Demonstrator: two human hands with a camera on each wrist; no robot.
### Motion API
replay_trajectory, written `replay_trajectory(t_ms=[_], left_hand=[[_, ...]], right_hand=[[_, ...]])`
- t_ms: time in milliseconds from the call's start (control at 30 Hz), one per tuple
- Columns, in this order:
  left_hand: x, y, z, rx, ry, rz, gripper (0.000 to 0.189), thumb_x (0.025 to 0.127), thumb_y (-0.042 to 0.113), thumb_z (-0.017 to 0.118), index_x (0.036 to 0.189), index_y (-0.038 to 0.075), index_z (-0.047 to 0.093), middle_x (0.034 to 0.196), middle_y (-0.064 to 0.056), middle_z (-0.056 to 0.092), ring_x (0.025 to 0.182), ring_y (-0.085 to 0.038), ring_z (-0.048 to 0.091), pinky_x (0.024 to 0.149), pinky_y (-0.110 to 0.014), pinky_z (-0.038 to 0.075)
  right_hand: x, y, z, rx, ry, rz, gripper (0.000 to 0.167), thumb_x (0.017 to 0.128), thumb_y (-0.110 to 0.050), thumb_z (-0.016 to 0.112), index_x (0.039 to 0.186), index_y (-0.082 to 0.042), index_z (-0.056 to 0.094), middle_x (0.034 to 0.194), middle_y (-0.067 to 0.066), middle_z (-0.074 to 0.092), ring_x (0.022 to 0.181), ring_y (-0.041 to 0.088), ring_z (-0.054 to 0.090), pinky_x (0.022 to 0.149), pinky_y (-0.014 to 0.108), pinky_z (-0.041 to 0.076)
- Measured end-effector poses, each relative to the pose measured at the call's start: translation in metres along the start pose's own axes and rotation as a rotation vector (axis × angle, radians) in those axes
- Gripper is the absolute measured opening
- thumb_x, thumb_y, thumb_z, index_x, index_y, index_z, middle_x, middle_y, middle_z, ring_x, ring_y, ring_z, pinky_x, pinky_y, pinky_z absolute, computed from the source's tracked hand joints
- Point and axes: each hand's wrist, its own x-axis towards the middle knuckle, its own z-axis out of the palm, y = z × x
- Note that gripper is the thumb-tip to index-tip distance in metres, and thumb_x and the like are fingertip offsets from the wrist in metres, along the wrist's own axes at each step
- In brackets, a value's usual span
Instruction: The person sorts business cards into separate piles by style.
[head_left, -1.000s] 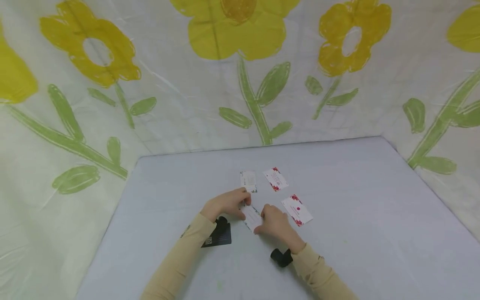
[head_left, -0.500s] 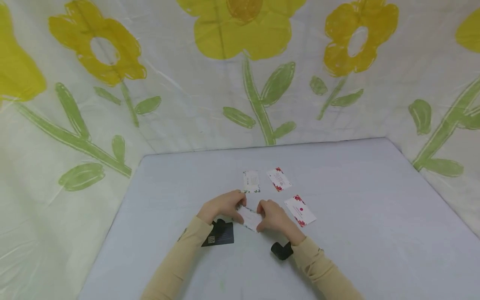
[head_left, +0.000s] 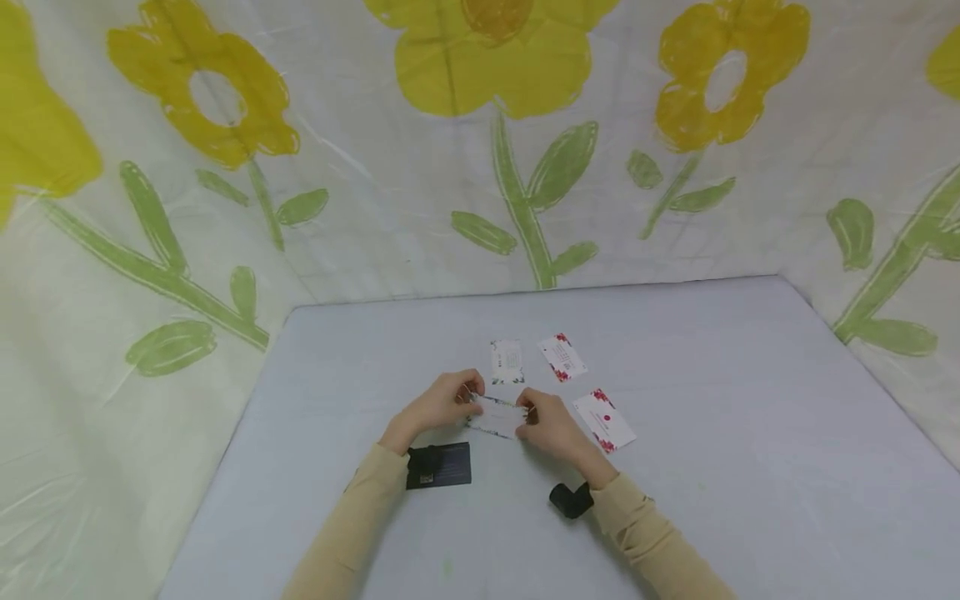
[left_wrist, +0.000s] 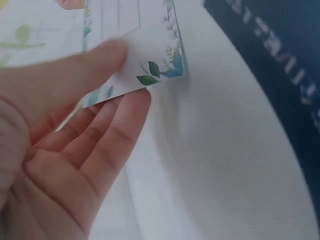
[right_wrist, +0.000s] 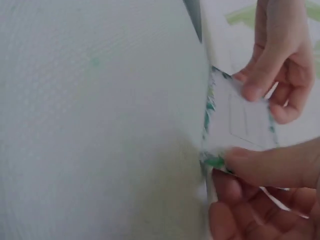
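As I watch through the head view, the left hand (head_left: 437, 405) and right hand (head_left: 553, 423) each pinch one end of a leaf-bordered card (head_left: 497, 416), between them over the table (head_left: 750, 433). Just beyond it I see a pale floral card (head_left: 507, 362); farther right lie two red-flowered cards (head_left: 604, 421), one near the right hand. A black device (head_left: 424, 460) at the left wrist hides part of a dark card (head_left: 454, 463) from me.
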Motion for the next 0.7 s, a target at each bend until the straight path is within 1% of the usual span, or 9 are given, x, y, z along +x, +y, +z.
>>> replay_trajectory(t_ms=[133,200,267,333,400,467,533,633,700], left_hand=[[-0.003,0.003,-0.004,-0.070,0.081,0.028,0.009,0.085,-0.001,0.064,0.091,0.001,0.058,0.090,-0.009,0.061,0.081,-0.017,0.060,0.071,-0.027,0.049],[-0.005,0.007,-0.004,-0.127,0.106,0.012,0.009,0.085,0.001,0.063,0.094,0.000,0.059,0.092,-0.009,0.062,0.082,-0.019,0.062,0.070,-0.027,0.051],[-0.008,0.013,-0.003,-0.183,0.112,-0.004,0.014,0.085,0.002,0.064,0.098,-0.001,0.060,0.091,-0.012,0.062,0.079,-0.021,0.063,0.067,-0.028,0.052],[-0.011,0.019,0.000,-0.231,0.098,-0.021,0.018,0.084,0.002,0.066,0.100,-0.003,0.061,0.090,-0.013,0.062,0.076,-0.022,0.064,0.064,-0.029,0.053],[-0.016,0.026,0.004,-0.240,0.071,-0.033,0.019,0.083,0.002,0.067,0.100,-0.005,0.062,0.087,-0.014,0.063,0.074,-0.023,0.063,0.063,-0.029,0.053],[-0.024,0.037,0.006,-0.221,0.047,-0.035,0.014,0.082,0.000,0.067,0.095,-0.005,0.063,0.083,-0.015,0.063,0.071,-0.024,0.061,0.062,-0.027,0.051],[-0.031,0.050,0.008,-0.189,0.035,-0.036,0.010,0.081,-0.002,0.067,0.090,-0.006,0.064,0.081,-0.015,0.063,0.070,-0.024,0.059,0.062,-0.024,0.049],[-0.035,0.047,0.017,-0.157,0.029,-0.044,0.007,0.080,-0.001,0.068,0.086,-0.003,0.065,0.076,-0.008,0.062,0.068,-0.018,0.057,0.061,-0.023,0.047],[-0.035,0.037,0.025,-0.142,0.021,-0.054,0.007,0.080,0.001,0.069,0.086,0.000,0.066,0.075,-0.003,0.061,0.068,-0.013,0.056,0.062,-0.022,0.047]], right_hand=[[0.001,0.000,-0.005,0.024,0.076,-0.033,0.006,0.086,-0.005,0.063,0.090,-0.005,0.059,0.089,0.004,0.062,0.073,0.011,0.054,0.065,0.025,0.045],[-0.001,-0.002,-0.012,0.022,0.093,-0.046,0.004,0.088,-0.010,0.062,0.089,-0.006,0.061,0.086,0.002,0.061,0.072,0.011,0.053,0.062,0.024,0.044],[-0.004,-0.004,-0.020,0.022,0.096,-0.059,0.005,0.088,-0.012,0.063,0.089,-0.006,0.062,0.083,0.001,0.060,0.069,0.012,0.052,0.060,0.024,0.043],[-0.008,-0.006,-0.028,0.031,0.071,-0.066,0.005,0.086,-0.011,0.065,0.089,-0.006,0.064,0.082,0.001,0.061,0.069,0.012,0.053,0.059,0.024,0.043],[-0.013,-0.006,-0.034,0.048,0.026,-0.063,0.006,0.085,-0.010,0.067,0.088,-0.006,0.064,0.080,0.001,0.060,0.068,0.013,0.053,0.058,0.024,0.043],[-0.017,-0.005,-0.037,0.054,-0.032,-0.059,0.008,0.083,-0.011,0.068,0.086,-0.006,0.063,0.077,0.000,0.057,0.069,0.013,0.052,0.061,0.023,0.044],[-0.020,-0.002,-0.035,0.047,-0.078,-0.058,0.010,0.082,-0.013,0.070,0.084,-0.007,0.062,0.073,-0.001,0.053,0.068,0.012,0.050,0.060,0.023,0.043],[-0.025,0.002,-0.030,0.034,-0.120,-0.046,0.013,0.081,-0.012,0.071,0.079,-0.008,0.059,0.068,-0.003,0.049,0.063,0.011,0.047,0.056,0.021,0.039],[-0.027,0.003,-0.028,0.024,-0.131,-0.034,0.014,0.081,-0.011,0.071,0.077,-0.008,0.058,0.066,-0.003,0.049,0.059,0.010,0.045,0.052,0.021,0.037]])
